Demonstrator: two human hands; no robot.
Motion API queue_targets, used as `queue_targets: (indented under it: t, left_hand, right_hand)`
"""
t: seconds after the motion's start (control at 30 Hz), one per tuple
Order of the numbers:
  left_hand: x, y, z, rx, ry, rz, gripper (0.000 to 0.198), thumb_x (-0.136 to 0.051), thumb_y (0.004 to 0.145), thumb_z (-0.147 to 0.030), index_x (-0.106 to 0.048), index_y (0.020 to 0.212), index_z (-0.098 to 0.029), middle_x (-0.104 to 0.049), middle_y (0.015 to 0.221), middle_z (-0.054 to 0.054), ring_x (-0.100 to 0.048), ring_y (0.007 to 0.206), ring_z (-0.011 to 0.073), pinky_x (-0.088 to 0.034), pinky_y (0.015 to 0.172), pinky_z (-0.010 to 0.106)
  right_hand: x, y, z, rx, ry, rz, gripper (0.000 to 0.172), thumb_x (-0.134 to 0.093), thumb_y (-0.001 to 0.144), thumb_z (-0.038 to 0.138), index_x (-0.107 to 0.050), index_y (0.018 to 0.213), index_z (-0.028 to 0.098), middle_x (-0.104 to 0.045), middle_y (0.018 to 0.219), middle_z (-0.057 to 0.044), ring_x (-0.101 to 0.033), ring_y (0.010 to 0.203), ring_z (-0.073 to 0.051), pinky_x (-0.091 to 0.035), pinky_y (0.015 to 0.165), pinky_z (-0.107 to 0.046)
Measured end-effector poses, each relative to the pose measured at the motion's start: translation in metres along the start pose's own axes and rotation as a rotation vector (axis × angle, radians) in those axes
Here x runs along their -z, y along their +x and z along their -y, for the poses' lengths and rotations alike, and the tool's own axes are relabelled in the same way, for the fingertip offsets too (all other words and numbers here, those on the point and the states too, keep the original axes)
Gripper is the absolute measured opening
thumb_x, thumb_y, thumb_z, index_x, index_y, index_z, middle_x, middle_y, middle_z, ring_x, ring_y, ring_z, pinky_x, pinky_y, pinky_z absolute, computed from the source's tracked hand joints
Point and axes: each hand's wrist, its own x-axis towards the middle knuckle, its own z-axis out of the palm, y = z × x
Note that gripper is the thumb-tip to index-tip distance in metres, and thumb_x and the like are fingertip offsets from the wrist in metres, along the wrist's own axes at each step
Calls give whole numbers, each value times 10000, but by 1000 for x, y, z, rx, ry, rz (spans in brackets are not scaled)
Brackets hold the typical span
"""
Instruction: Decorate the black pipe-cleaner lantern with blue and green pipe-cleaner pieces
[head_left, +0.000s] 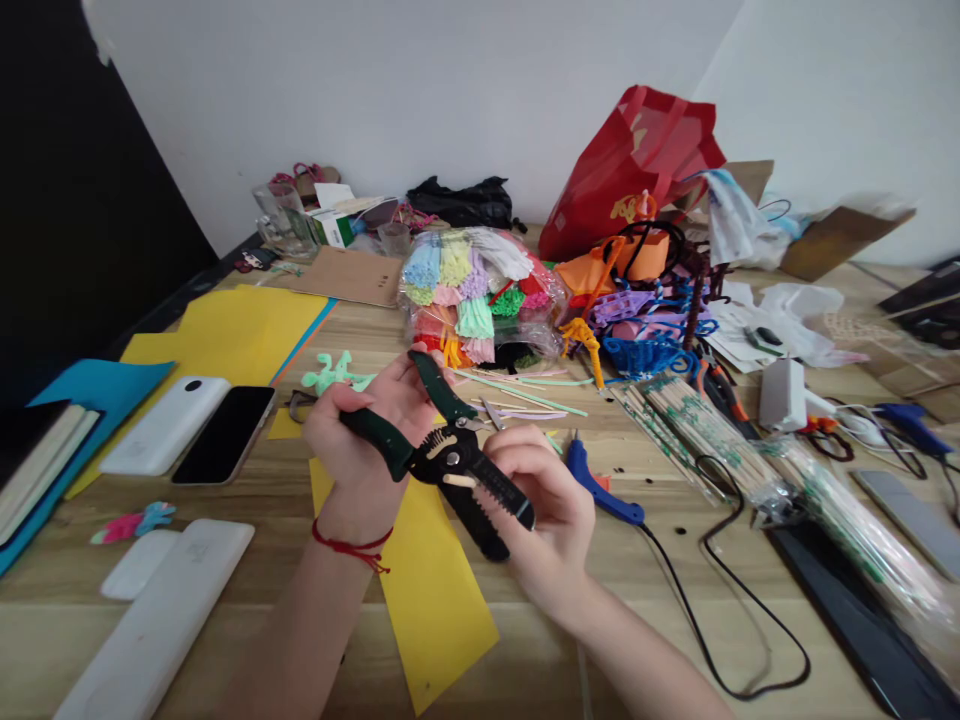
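Observation:
My left hand (360, 425) is closed around the dark green handles of a pair of wire strippers (450, 455), held above the wooden table (645, 620). The black jaws point down and to the right. My right hand (544, 500) sits under and beside the jaws, fingers curled and touching them; whether it pinches anything small there is hidden. A red string bracelet circles my left wrist. A strip of yellow paper (431, 575) lies on the table beneath both hands.
Left: yellow paper sheets (240, 325), a black phone (225, 432), white power banks (166, 425), a notebook on blue paper. Behind: bag of coloured pipe cleaners (472, 290), red bag (637, 160). Right: blue glue gun (600, 490) with black cable, bundled sticks (697, 430), white adapter (781, 392).

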Motion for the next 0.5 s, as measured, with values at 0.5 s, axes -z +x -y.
queue_targets:
  t: [0.5]
  left_hand:
    - [-3, -1, -5, -65, -56, 0, 671, -456, 481, -253, -539, 1136, -130, -649, 980, 137, -667, 999, 338, -555, 897, 473]
  right_hand:
    - [9, 1, 0, -130, -6, 154, 89, -621, 948, 198, -630, 1013, 259, -680, 883, -6, -658, 797, -136, -532, 724, -246]
